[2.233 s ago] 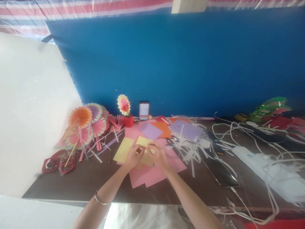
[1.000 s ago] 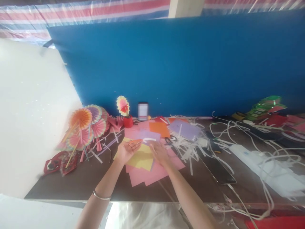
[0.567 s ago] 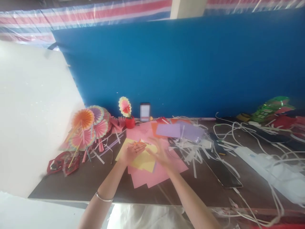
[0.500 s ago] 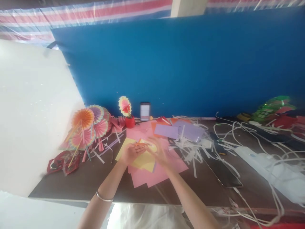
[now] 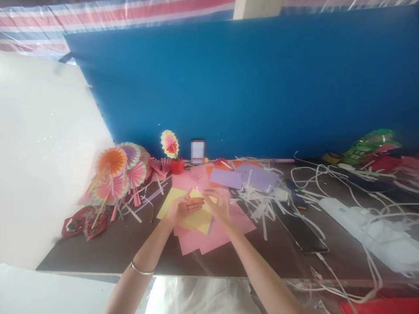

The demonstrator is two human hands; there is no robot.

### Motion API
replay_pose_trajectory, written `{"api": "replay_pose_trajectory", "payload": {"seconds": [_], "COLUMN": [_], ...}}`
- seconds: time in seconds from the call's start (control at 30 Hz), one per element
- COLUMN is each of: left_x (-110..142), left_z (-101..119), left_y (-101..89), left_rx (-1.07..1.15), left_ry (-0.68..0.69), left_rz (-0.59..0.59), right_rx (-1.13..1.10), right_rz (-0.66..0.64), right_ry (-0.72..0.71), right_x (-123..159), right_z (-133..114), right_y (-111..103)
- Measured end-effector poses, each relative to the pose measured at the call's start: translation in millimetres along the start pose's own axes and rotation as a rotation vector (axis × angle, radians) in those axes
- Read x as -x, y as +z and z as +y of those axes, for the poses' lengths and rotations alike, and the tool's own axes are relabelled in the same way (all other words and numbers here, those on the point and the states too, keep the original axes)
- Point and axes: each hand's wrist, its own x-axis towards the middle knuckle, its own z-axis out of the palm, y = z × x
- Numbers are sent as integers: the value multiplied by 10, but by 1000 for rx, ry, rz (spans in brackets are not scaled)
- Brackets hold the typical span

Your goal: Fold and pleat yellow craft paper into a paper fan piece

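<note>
My left hand (image 5: 181, 208) hovers palm up over yellow paper sheets (image 5: 196, 218), with a small folded orange paper piece (image 5: 195, 200) at its fingertips. My right hand (image 5: 218, 205) is just to the right of it, fingers spread and blurred, above pink paper sheets (image 5: 216, 233). A purple sheet (image 5: 225, 178) lies just beyond the right hand. Whether the left fingers pinch the orange piece or only carry it is unclear.
Finished paper fans (image 5: 116, 172) pile at the left beside a red pot (image 5: 176, 165) with one fan. A phone (image 5: 197, 151) leans on the blue board. White paper strips (image 5: 262, 200), scissors (image 5: 234, 192), a dark phone (image 5: 303, 235), cables and a white power strip (image 5: 353, 218) lie at right.
My hands parted from pinching together over the yellow sheet. The left turned palm up with the orange piece. The purple sheet moved away to the far right of the pile.
</note>
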Motion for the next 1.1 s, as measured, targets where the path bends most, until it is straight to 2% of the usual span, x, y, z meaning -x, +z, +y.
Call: {"api": "replay_pose_trajectory", "payload": {"seconds": [0.1, 0.3, 0.37, 0.47, 0.57, 0.67, 0.83, 0.87, 0.93, 1.03, 1.1], "left_x": [9, 9, 1, -3, 0, 12, 55, 64, 79, 83, 79], "left_z": [7, -25, -34, -25, 3, 42, 119, 134, 155, 162, 151], "left_y": [6, -39, -54, -51, -37, -32, -27, -24, -20, -20, -26], "left_rx": [-8, -53, -55, -44, -26, 4, 114, 135, 166, 191, 194], "left_ry": [8, 21, 11, -4, -5, 25, 91, 97, 109, 118, 110], "left_rz": [-3, -10, 2, -15, -28, -2, 123, 135, 141, 139, 132], "right_rx": [-7, -83, -88, -60, -60, -105, -155, -90, 181, 339, 501], "right_rz": [30, -185, -175, -41, 132, 302, 552, 606, 746, 871, 839], "right_ry": [11, -53, -52, -16, 80, 230, 433, 444, 445, 428, 316], "right_x": [-7, 84, 89, 52, -19, -100, -227, -247, -271, -264, -238], "right_z": [33, 24, -3, -22, 36, 198, 563, 617, 682, 677, 647], "right_y": [-43, -15, 16, 11, -53, -152, -443, -519, -665, -796, -819]}}
